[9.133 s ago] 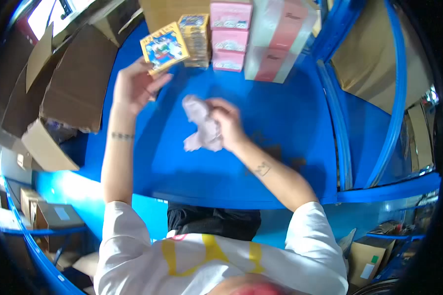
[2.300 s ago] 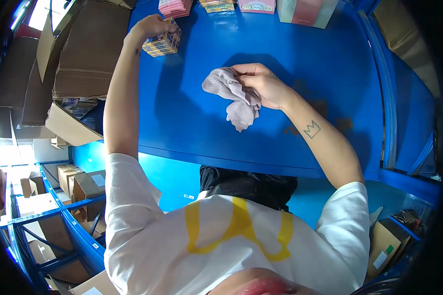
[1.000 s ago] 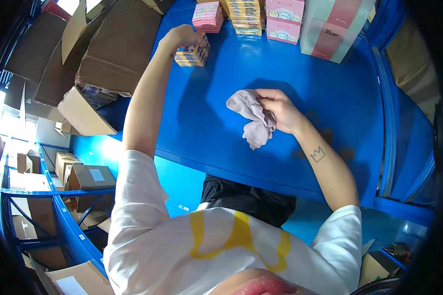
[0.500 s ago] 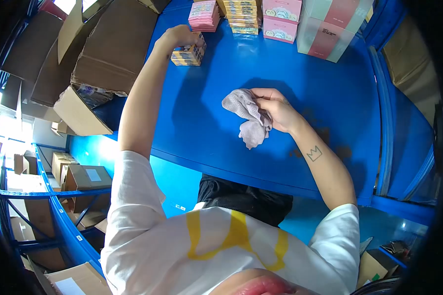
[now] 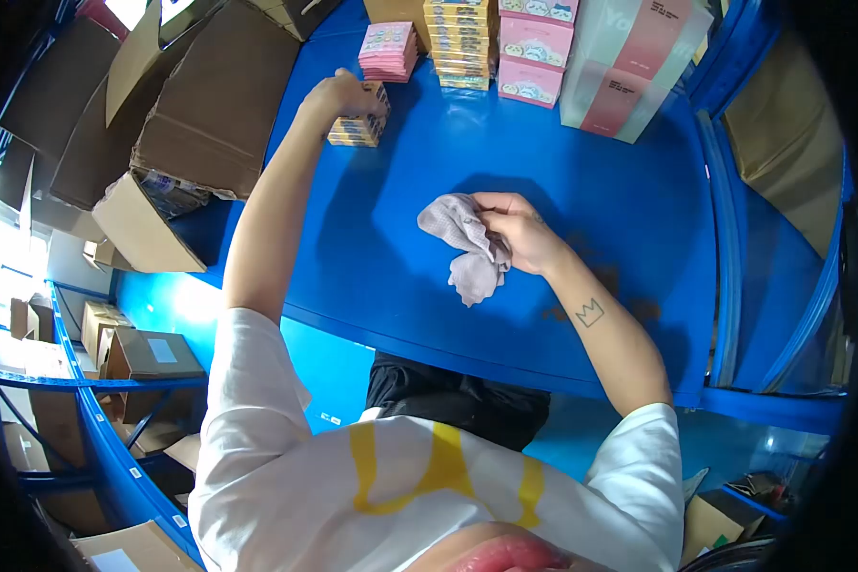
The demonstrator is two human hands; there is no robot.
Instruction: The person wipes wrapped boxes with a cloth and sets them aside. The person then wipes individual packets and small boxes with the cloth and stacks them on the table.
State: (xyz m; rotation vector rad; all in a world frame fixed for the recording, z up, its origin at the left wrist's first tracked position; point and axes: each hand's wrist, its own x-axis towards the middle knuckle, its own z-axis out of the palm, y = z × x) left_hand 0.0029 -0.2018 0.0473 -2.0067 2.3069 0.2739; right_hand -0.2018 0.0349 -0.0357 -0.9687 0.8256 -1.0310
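Observation:
My left hand (image 5: 341, 95) reaches to the back left of the blue table, its fingers closed over the top of a short stack of small yellow patterned boxes (image 5: 356, 133). The stack rests on the tabletop, and part of it is hidden under the hand. My right hand (image 5: 522, 232) pinches a crumpled grey-lilac cloth (image 5: 456, 224) over the middle of the table. Loose folds of the cloth hang towards me.
Along the back stand pink packets (image 5: 387, 52), a taller pile of yellow boxes (image 5: 460, 48), pink boxes (image 5: 532, 62) and pale green-and-pink boxes (image 5: 620, 86). An open cardboard carton (image 5: 205, 105) borders the left side. A blue metal frame (image 5: 720, 248) bounds the right.
The whole view has shifted, so the scene sits slightly lower in the picture. Both hands keep nearly the same places on the boxes and the cloth.

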